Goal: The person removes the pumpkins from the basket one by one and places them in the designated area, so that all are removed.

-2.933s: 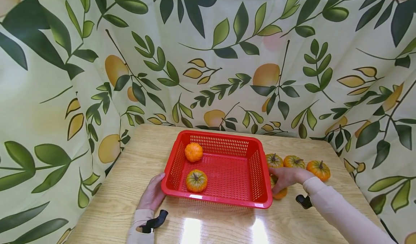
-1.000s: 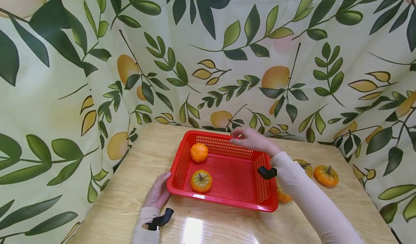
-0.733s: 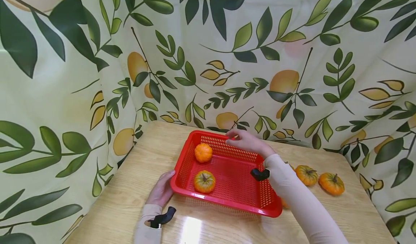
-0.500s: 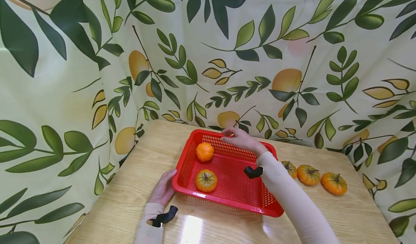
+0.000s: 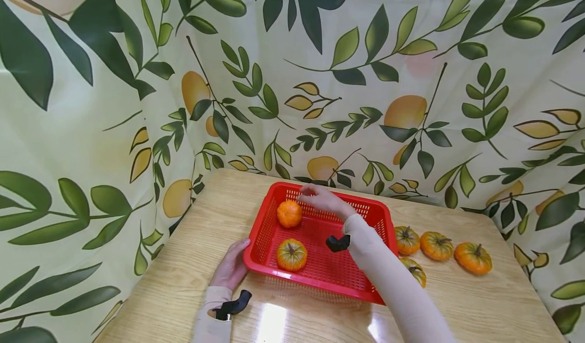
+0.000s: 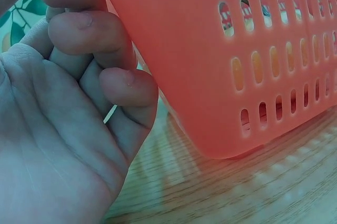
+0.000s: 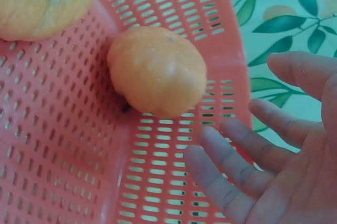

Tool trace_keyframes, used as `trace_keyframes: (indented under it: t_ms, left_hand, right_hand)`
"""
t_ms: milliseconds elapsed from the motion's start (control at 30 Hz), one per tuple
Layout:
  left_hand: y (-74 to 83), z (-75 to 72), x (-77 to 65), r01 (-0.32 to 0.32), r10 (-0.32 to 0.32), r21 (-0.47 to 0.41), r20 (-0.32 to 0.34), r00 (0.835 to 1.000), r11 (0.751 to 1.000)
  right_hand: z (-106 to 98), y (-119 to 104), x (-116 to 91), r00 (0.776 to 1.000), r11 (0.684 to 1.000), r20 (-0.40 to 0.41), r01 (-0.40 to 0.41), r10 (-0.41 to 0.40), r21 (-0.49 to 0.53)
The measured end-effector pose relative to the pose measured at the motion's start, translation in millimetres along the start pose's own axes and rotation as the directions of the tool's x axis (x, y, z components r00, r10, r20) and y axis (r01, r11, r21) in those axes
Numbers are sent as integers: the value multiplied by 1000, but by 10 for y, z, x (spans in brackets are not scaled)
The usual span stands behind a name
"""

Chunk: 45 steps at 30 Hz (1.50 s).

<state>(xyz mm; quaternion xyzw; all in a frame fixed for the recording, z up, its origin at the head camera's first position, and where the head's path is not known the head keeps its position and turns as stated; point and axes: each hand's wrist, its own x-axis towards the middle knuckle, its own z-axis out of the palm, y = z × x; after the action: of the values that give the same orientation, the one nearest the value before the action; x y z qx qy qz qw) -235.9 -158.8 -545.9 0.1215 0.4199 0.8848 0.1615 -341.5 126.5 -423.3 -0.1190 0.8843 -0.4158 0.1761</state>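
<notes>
A red plastic basket (image 5: 315,282) with slotted walls stands on the table. My left hand (image 5: 230,266) holds its near left corner; in the left wrist view, curled fingers (image 6: 129,87) press against the basket's outer wall. Inside, at the left end, sit a plain orange pumpkin (image 5: 289,214) and, closer to me, a green-streaked pumpkin (image 5: 291,255). Over the far part of the basket, my right hand (image 5: 325,201) reaches in from the right, fingers loosely spread and holding nothing. The right wrist view has its fingertips beside the orange pumpkin (image 7: 158,71), which lies tipped against the wall.
Outside the basket's right end lie several more small pumpkins: one by the wall (image 5: 407,240), one beside it (image 5: 436,245), one farther right (image 5: 473,258) and one nearer me (image 5: 413,272). A leaf-patterned cloth (image 5: 256,79) hangs behind the wooden table (image 5: 183,282).
My right hand has left the pumpkins right of the basket, crossed above the far rim and come left and nearer, toward the orange pumpkin. The left hand stays at its corner.
</notes>
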Motion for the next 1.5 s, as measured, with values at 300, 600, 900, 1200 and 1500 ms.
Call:
trace_keyframes:
  t_ms: [300, 600, 900, 1200, 1500]
  left_hand:
    - [-15, 0, 1, -10, 10, -12, 10, 1000, 1000]
    - [10, -3, 9, -8, 9, -40, 22, 1000, 999]
    - [-1, 2, 14, 16, -15, -37, 7, 1000, 999]
    - [-21, 0, -1, 3, -3, -46, -9, 1000, 999]
    - [-19, 24, -4, 33, -34, -11, -60, 998, 999]
  right_hand:
    - [171, 68, 71, 998, 1000, 57, -12, 11, 19]
    - [287, 103, 144, 1000, 1000, 31, -2, 2, 12]
    - [360, 137, 140, 993, 1000, 117, 1, 2, -29]
    - [416, 177, 120, 988, 1000, 152, -14, 10, 24]
    - [531, 186, 129, 975, 1000, 223, -24, 21, 14]
